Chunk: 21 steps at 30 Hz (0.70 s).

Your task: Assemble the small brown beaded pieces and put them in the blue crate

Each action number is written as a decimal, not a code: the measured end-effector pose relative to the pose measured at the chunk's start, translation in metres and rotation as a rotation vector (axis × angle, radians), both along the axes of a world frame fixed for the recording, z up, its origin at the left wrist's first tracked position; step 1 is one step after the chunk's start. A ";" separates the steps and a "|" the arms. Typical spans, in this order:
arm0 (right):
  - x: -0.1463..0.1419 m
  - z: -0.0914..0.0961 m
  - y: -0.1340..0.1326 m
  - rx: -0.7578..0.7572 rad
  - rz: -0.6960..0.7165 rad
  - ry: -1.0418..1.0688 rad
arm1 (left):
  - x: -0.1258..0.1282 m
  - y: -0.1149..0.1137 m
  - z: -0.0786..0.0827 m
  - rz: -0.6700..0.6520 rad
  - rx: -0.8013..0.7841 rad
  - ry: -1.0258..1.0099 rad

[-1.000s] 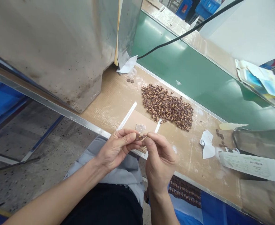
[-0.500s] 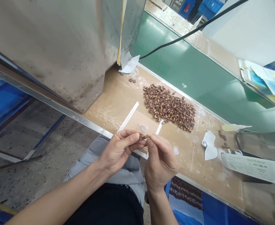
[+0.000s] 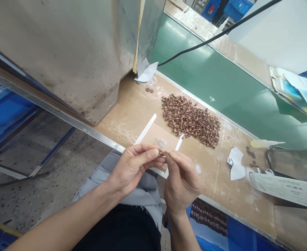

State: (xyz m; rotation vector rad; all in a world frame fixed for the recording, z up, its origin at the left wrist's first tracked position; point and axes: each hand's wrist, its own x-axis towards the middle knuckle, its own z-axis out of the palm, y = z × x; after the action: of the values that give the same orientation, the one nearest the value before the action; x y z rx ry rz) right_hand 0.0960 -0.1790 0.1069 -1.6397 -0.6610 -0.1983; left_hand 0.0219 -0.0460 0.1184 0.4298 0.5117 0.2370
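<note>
Both my hands meet over the bench's cardboard cover, pinching a small brown-and-gold beaded piece [image 3: 163,153] between their fingertips. My left hand [image 3: 133,170] holds one side of it, and my right hand [image 3: 182,183] holds the other. Just beyond my fingers, a clear plastic ring [image 3: 160,143] lies on a tan cardboard square [image 3: 166,134] edged by white strips. Farther up, a large heap of similar brown-and-gold pieces [image 3: 191,120] spreads across the bench. Part of the cardboard square is hidden behind my hands.
A dented metal housing [image 3: 64,52] overhangs the bench's left side. A green panel [image 3: 208,80] and black cable [image 3: 208,43] run behind it. Several brown discs [image 3: 252,153], crumpled white paper [image 3: 236,164] and a printed sheet [image 3: 286,190] lie at right.
The whole scene has shifted slightly right in view. My hands still pinch the small beaded piece together, and nothing on the bench has visibly moved.
</note>
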 end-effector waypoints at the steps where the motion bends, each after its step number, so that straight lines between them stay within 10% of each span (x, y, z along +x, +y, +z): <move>1: 0.000 0.000 0.000 -0.008 -0.003 -0.007 | 0.000 0.001 0.001 -0.002 0.007 -0.001; 21: 0.003 0.000 -0.002 -0.030 0.025 -0.092 | -0.004 -0.001 0.009 0.040 0.170 0.071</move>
State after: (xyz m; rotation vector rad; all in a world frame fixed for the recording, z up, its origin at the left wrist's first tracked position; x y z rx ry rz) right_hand 0.0986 -0.1808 0.1072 -1.6574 -0.7570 -0.2479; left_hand 0.0178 -0.0475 0.1270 0.5954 0.5719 0.3055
